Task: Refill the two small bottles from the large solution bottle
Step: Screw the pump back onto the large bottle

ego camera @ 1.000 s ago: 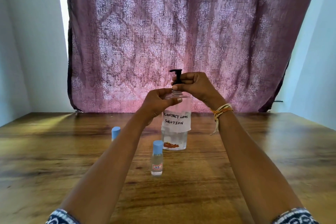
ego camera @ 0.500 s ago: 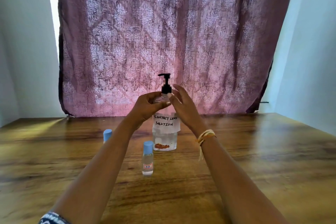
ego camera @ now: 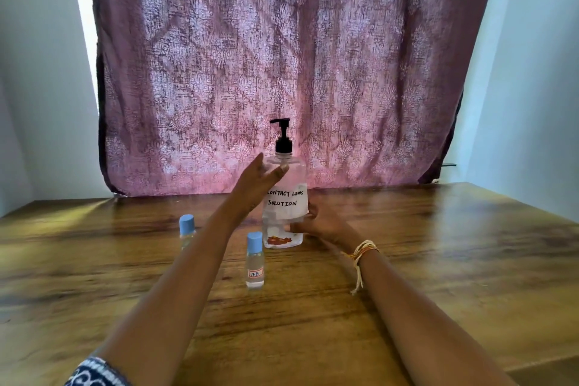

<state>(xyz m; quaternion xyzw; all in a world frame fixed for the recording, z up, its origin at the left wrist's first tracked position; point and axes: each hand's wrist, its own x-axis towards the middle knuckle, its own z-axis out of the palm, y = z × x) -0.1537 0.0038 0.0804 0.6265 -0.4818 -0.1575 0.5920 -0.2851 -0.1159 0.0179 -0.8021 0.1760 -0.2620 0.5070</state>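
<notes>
Solution bottle (ego camera: 284, 197) stood upright mid-table, straight ahead of both hands. Left hand (ego camera: 254, 185) spread open at its shoulder; right hand (ego camera: 318, 224) cupped its lower side, grip probably loose.

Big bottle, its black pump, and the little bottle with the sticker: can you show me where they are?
Big bottle (ego camera: 286, 199): head view, on its white label.
Black pump (ego camera: 283, 142): head view, on the collar.
Little bottle with the sticker (ego camera: 254, 263): head view, on its clear body.
</notes>
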